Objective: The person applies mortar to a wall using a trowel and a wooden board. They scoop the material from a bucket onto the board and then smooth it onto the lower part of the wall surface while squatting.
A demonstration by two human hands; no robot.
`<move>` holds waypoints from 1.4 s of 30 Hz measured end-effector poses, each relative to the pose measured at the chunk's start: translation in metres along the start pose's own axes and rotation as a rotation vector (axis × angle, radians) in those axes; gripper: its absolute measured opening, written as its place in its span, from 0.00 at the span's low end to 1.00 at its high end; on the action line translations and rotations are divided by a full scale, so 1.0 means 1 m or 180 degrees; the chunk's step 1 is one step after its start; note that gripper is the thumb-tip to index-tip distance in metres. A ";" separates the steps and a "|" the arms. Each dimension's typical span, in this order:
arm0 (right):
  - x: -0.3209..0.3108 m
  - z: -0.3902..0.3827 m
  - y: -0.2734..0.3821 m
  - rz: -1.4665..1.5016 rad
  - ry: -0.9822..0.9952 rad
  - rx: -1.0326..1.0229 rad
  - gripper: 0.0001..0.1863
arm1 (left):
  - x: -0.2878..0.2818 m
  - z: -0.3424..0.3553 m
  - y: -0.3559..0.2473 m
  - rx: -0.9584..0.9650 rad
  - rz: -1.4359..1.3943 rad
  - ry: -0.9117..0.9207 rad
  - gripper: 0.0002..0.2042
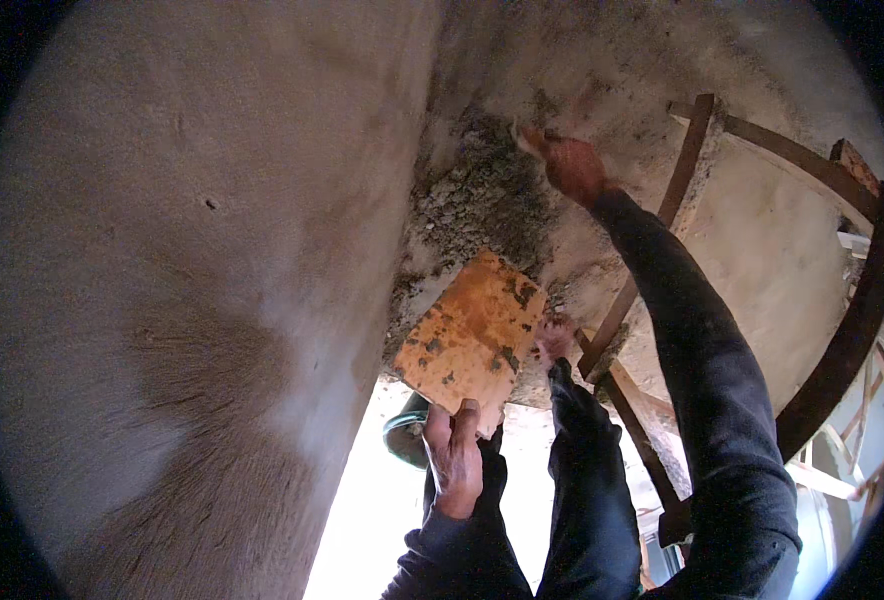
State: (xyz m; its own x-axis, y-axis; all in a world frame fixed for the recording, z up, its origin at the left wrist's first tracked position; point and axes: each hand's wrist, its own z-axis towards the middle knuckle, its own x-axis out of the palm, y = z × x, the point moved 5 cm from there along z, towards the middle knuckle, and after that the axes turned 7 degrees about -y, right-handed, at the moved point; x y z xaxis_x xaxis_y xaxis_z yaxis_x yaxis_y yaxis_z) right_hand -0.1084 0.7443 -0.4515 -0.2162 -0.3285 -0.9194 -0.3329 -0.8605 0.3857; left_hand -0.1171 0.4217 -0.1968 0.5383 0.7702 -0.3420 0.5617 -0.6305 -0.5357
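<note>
My left hand [452,460] grips the near edge of a flat orange board [472,335], thumb on top. The board is tilted and spotted with dark grey mortar. Beyond it, a heap of crumbly grey mortar [487,185] lies in the corner by the wall. My right hand [574,168] is stretched out at the heap's right side. It is blurred, with its fingers closed around something whose kind I cannot make out; a pale tip shows at its left.
A plain plastered wall [212,250] fills the left side. Dark wooden bars [687,165] form a frame on the right. My bare foot [557,338] is beside the board. A dark bucket [404,438] with a bluish rim stands below, partly hidden by my left hand.
</note>
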 end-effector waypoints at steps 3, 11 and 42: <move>-0.020 -0.017 0.007 0.0191 0.0518 -0.0046 0.31 | -0.002 0.003 0.004 0.0097 -0.0124 0.0074 0.23; -0.034 0.005 -0.104 -0.0059 -0.1242 0.1118 0.26 | -0.001 -0.004 -0.007 -0.0369 -0.0575 0.0011 0.13; -0.024 -0.096 -0.022 0.0047 -0.0286 0.1458 0.32 | -0.006 0.006 0.014 -0.0070 -0.0152 0.0061 0.20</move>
State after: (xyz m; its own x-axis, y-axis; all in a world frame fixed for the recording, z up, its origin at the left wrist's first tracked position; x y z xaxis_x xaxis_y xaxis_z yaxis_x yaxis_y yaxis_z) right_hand -0.0081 0.7333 -0.4452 -0.2959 -0.2871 -0.9110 -0.6958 -0.5886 0.4115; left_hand -0.1161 0.4093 -0.2066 0.5225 0.7976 -0.3015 0.6005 -0.5952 -0.5340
